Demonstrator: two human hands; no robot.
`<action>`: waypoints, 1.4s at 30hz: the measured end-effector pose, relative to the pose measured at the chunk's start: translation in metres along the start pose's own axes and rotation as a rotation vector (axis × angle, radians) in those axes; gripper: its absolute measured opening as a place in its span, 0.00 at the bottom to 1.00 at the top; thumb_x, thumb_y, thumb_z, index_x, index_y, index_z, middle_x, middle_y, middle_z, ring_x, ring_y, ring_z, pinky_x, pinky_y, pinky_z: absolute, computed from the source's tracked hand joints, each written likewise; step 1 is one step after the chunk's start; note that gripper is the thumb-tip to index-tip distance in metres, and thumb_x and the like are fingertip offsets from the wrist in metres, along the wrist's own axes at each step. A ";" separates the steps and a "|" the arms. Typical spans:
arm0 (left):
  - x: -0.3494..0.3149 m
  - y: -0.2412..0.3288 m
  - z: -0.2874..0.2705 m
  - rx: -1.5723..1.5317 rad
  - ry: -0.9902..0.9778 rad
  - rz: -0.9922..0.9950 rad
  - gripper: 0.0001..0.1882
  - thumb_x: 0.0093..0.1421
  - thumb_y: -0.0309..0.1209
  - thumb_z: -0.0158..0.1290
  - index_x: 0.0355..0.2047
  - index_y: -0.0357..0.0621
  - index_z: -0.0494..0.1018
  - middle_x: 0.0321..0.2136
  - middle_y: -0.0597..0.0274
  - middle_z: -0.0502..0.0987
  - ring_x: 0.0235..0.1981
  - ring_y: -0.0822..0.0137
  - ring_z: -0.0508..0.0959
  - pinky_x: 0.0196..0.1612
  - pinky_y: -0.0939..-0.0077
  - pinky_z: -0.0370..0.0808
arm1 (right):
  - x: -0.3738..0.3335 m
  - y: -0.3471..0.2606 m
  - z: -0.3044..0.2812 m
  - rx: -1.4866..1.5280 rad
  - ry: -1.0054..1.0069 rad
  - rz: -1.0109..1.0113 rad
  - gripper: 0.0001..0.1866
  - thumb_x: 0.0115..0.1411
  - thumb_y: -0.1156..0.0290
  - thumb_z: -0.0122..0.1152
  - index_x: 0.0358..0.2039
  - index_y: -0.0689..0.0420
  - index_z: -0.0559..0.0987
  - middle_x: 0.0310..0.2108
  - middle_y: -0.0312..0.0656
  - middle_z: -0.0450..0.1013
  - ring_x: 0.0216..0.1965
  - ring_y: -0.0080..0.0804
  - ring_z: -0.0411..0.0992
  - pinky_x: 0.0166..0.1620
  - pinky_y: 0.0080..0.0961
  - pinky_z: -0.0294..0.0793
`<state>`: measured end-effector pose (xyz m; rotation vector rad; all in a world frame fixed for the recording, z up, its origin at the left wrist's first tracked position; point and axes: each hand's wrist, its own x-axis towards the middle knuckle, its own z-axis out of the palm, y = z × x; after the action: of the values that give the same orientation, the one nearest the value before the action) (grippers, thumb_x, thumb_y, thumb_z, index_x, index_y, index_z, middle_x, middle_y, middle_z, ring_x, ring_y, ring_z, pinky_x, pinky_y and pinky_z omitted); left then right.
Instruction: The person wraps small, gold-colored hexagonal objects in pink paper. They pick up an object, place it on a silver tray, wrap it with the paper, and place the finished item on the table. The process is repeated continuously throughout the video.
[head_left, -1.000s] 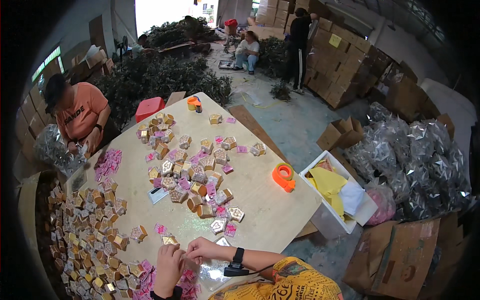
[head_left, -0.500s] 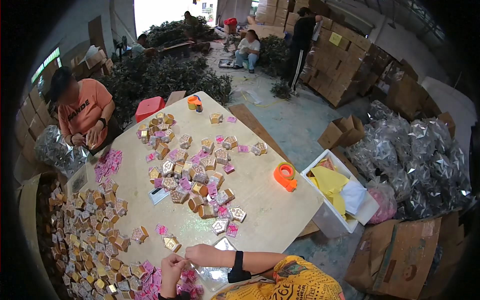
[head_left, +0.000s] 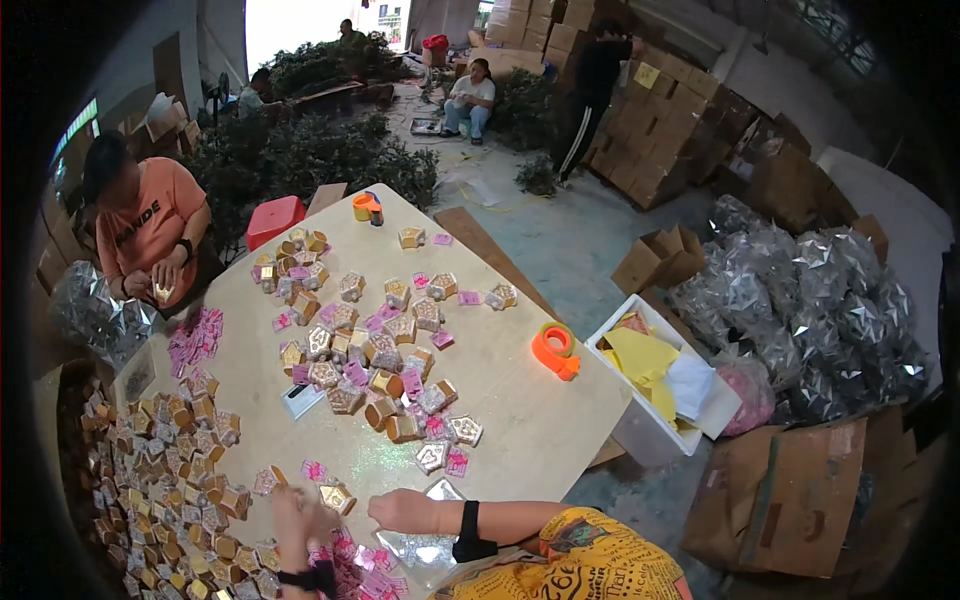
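My left hand (head_left: 301, 522) is over the table's near edge, smeared by motion, beside a gold and white house-shaped ornament (head_left: 337, 499). Its fingers do not show clearly. Curled closed, my right hand (head_left: 402, 511) rests just right of that ornament; whatever its fingers hold, if anything, is hidden. Beneath my right wrist lies a shiny clear plastic bag (head_left: 425, 550). Pink printed cards (head_left: 372, 575) are heaped between my forearms. Another ornament (head_left: 268, 480) and a single pink card (head_left: 314, 470) lie just beyond my left hand.
Ornaments and cards cover the table's middle (head_left: 385, 350); a large ornament pile (head_left: 170, 470) fills the left side. An orange tape dispenser (head_left: 555, 350) lies right, near a white foam box (head_left: 640, 450). A co-worker in an orange shirt (head_left: 150, 220) handles something at the far left.
My left hand has moved left, away from my right hand, which it was meeting beside the ornament. My right hand stays nearly in place. The whole view has shifted slightly.
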<state>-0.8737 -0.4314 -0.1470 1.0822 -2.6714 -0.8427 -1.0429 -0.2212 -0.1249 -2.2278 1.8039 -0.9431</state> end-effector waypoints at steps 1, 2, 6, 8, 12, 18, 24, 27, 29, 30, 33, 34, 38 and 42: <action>0.010 -0.010 -0.005 0.134 0.108 -0.030 0.24 0.42 0.27 0.57 0.43 0.38 0.69 0.48 0.40 0.65 0.50 0.44 0.64 0.52 0.57 0.63 | -0.002 0.002 -0.004 -0.018 -0.003 -0.009 0.09 0.46 0.70 0.55 0.24 0.59 0.67 0.24 0.42 0.63 0.25 0.39 0.69 0.27 0.32 0.71; 0.018 -0.015 -0.011 0.272 0.222 -0.059 0.29 0.42 0.26 0.57 0.49 0.39 0.65 0.52 0.39 0.62 0.53 0.41 0.62 0.55 0.56 0.62 | -0.001 0.003 -0.006 -0.036 -0.003 -0.023 0.09 0.46 0.70 0.55 0.24 0.59 0.67 0.24 0.43 0.63 0.25 0.39 0.69 0.28 0.32 0.71; 0.034 -0.053 -0.008 0.289 -0.006 -0.229 0.43 0.40 0.25 0.60 0.58 0.46 0.55 0.60 0.42 0.51 0.60 0.41 0.52 0.60 0.56 0.58 | -0.010 0.008 0.003 0.035 0.003 0.059 0.09 0.46 0.71 0.55 0.24 0.60 0.66 0.24 0.44 0.63 0.25 0.42 0.68 0.28 0.34 0.71; 0.031 -0.047 0.002 0.282 -0.021 -0.212 0.43 0.39 0.24 0.60 0.58 0.46 0.56 0.60 0.43 0.50 0.60 0.41 0.52 0.60 0.56 0.58 | -0.015 0.010 0.006 0.036 -0.011 0.093 0.09 0.46 0.72 0.54 0.24 0.61 0.65 0.25 0.45 0.63 0.25 0.43 0.68 0.27 0.35 0.70; 0.029 -0.044 0.011 0.296 0.092 -0.147 0.36 0.38 0.21 0.61 0.50 0.43 0.62 0.52 0.45 0.59 0.52 0.42 0.60 0.53 0.56 0.65 | -0.018 0.004 0.002 0.074 0.001 0.124 0.08 0.46 0.73 0.53 0.24 0.61 0.65 0.24 0.46 0.63 0.24 0.44 0.68 0.27 0.36 0.70; 0.026 -0.042 0.016 0.285 0.214 -0.175 0.27 0.40 0.22 0.62 0.41 0.41 0.64 0.44 0.49 0.64 0.45 0.47 0.66 0.45 0.57 0.69 | -0.020 -0.002 0.009 0.086 -0.030 0.111 0.07 0.47 0.72 0.53 0.23 0.61 0.66 0.24 0.46 0.64 0.25 0.44 0.68 0.29 0.36 0.70; 0.020 -0.047 0.027 0.259 0.207 -0.235 0.26 0.43 0.29 0.63 0.41 0.41 0.63 0.38 0.50 0.70 0.41 0.49 0.70 0.44 0.60 0.69 | -0.023 -0.002 0.005 0.081 -0.019 0.107 0.06 0.47 0.73 0.52 0.23 0.61 0.66 0.24 0.46 0.63 0.24 0.44 0.68 0.29 0.35 0.70; 0.013 -0.045 0.034 -0.162 0.390 -0.264 0.29 0.47 0.31 0.61 0.48 0.41 0.60 0.37 0.52 0.71 0.37 0.55 0.72 0.38 0.65 0.71 | -0.020 0.008 -0.007 0.084 0.011 0.139 0.07 0.49 0.72 0.53 0.26 0.62 0.69 0.24 0.47 0.64 0.25 0.45 0.68 0.29 0.35 0.70; 0.014 -0.064 0.041 -0.512 0.486 -0.319 0.32 0.50 0.32 0.58 0.53 0.42 0.57 0.37 0.54 0.72 0.33 0.62 0.73 0.32 0.71 0.72 | -0.003 0.007 -0.023 0.188 0.126 0.190 0.07 0.51 0.72 0.53 0.29 0.62 0.70 0.25 0.48 0.66 0.27 0.45 0.69 0.30 0.34 0.70; 0.013 -0.080 0.046 -0.660 0.488 -0.361 0.33 0.52 0.32 0.56 0.56 0.42 0.54 0.36 0.56 0.73 0.32 0.66 0.73 0.28 0.75 0.71 | 0.001 0.009 -0.026 0.204 0.156 0.222 0.07 0.52 0.72 0.54 0.29 0.61 0.71 0.25 0.49 0.67 0.27 0.46 0.69 0.30 0.34 0.70; -0.003 0.046 -0.002 -1.238 0.213 -0.492 0.31 0.57 0.33 0.52 0.59 0.53 0.51 0.39 0.60 0.73 0.34 0.71 0.76 0.28 0.80 0.75 | 0.004 0.025 -0.035 0.253 0.326 0.264 0.05 0.52 0.74 0.56 0.28 0.62 0.73 0.23 0.48 0.68 0.25 0.45 0.69 0.30 0.33 0.69; -0.004 0.078 -0.015 -1.395 0.077 -0.420 0.25 0.59 0.36 0.49 0.56 0.53 0.56 0.41 0.61 0.73 0.38 0.68 0.76 0.32 0.74 0.77 | 0.008 0.021 -0.048 0.358 0.343 0.372 0.04 0.51 0.77 0.56 0.28 0.62 0.75 0.22 0.47 0.68 0.24 0.40 0.69 0.29 0.31 0.68; -0.003 0.111 -0.014 -1.734 -0.072 -0.404 0.16 0.61 0.40 0.47 0.45 0.45 0.68 0.40 0.61 0.74 0.39 0.67 0.75 0.42 0.67 0.76 | 0.030 0.006 -0.083 0.326 0.370 0.293 0.04 0.50 0.79 0.56 0.28 0.63 0.76 0.23 0.45 0.70 0.23 0.33 0.69 0.27 0.25 0.68; -0.008 0.131 -0.009 -1.855 -0.080 -0.460 0.18 0.61 0.40 0.49 0.45 0.40 0.67 0.39 0.54 0.73 0.39 0.62 0.76 0.43 0.63 0.76 | 0.038 -0.011 -0.099 0.288 0.369 0.273 0.03 0.49 0.78 0.57 0.26 0.62 0.74 0.21 0.46 0.68 0.22 0.41 0.69 0.26 0.31 0.68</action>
<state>-0.9436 -0.3534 -0.0676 0.8681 -0.6061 -2.4377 -1.0832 -0.2248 -0.0259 -1.6688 1.8980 -1.5139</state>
